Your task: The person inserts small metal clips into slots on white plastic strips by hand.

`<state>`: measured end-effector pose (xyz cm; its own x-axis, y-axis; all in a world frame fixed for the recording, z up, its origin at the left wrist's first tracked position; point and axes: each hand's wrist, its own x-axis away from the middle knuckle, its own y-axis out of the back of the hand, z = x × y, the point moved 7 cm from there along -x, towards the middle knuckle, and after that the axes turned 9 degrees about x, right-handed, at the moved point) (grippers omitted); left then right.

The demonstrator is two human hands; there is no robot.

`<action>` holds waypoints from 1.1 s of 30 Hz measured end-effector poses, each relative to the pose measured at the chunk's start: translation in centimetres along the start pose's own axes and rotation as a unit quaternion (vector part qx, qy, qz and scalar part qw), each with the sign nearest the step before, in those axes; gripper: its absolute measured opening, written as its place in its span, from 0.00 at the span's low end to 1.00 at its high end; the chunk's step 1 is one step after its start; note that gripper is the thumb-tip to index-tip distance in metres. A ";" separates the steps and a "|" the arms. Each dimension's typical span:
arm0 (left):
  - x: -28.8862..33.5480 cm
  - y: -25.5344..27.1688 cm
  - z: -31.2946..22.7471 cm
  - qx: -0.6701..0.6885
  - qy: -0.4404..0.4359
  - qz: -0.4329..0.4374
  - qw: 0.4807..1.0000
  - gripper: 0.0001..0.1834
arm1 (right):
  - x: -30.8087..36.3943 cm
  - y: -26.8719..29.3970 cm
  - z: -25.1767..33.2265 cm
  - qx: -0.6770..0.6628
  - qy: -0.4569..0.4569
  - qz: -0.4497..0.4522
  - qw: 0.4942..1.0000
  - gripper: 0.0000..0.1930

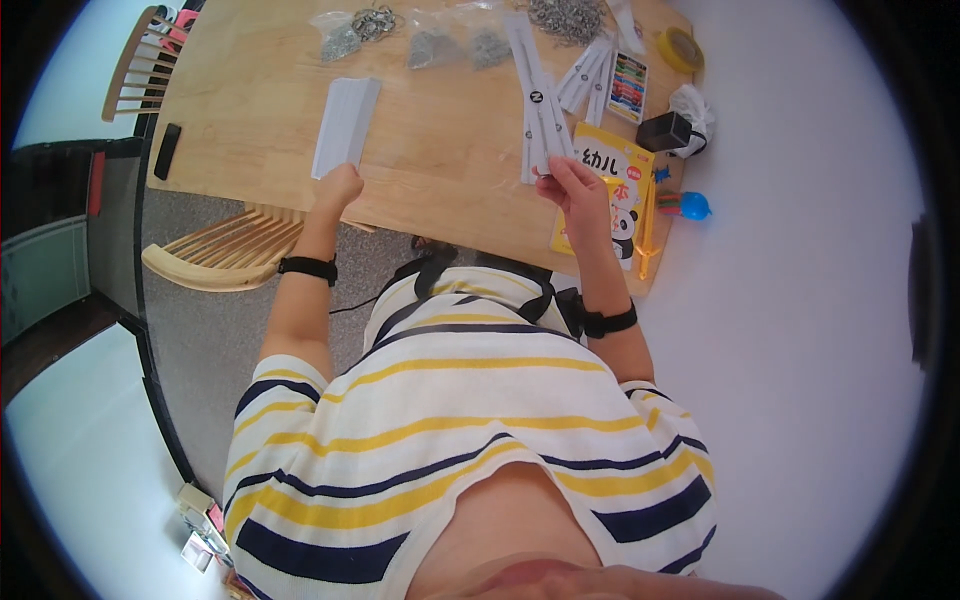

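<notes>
My left hand point(340, 187) is closed around the near end of a stack of long white paper strips point(347, 125), which extends away from me over the table. Further right, my right hand point(578, 188) pinches with thumb and forefinger at the near end of long white printed strips point(537, 97), each with a small dark round mark. The fingertips partly cover that end, so how many strips they hold is hidden. Under and beside my right wrist lies a yellow booklet point(625, 190) with a panda on its cover.
Clear bags of small metal parts point(433, 48) and a loose heap of metal rings point(566, 18) lie at the far side. Toward the right edge are a crayon box point(628, 86), yellow tape point(680, 49), a black box point(664, 131) and a blue balloon-like object point(694, 206). A wooden chair point(225, 250) stands near left.
</notes>
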<state>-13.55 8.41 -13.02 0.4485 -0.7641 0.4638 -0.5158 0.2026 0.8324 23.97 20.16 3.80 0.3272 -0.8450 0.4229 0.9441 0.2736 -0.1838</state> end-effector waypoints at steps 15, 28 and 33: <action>2.4 -0.6 -15.4 0.046 -0.252 -0.189 0.948 0.11 | 1.2 0.0 -0.5 0.012 0.006 -0.013 1.000 0.12; 1.6 -1.3 -11.3 0.019 -0.279 -0.143 0.949 0.09 | 2.8 -0.1 0.6 0.014 0.020 -0.030 0.999 0.11; 4.9 5.5 -12.4 0.255 -0.240 -0.237 0.906 0.09 | 3.0 -0.3 1.4 0.111 0.015 0.017 0.994 0.11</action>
<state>-5.14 13.35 -2.39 0.4012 -0.8947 -0.1962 -0.6745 -0.4335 0.5976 24.73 18.14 6.34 0.3614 -0.8458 0.3925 0.9189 0.3945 0.0039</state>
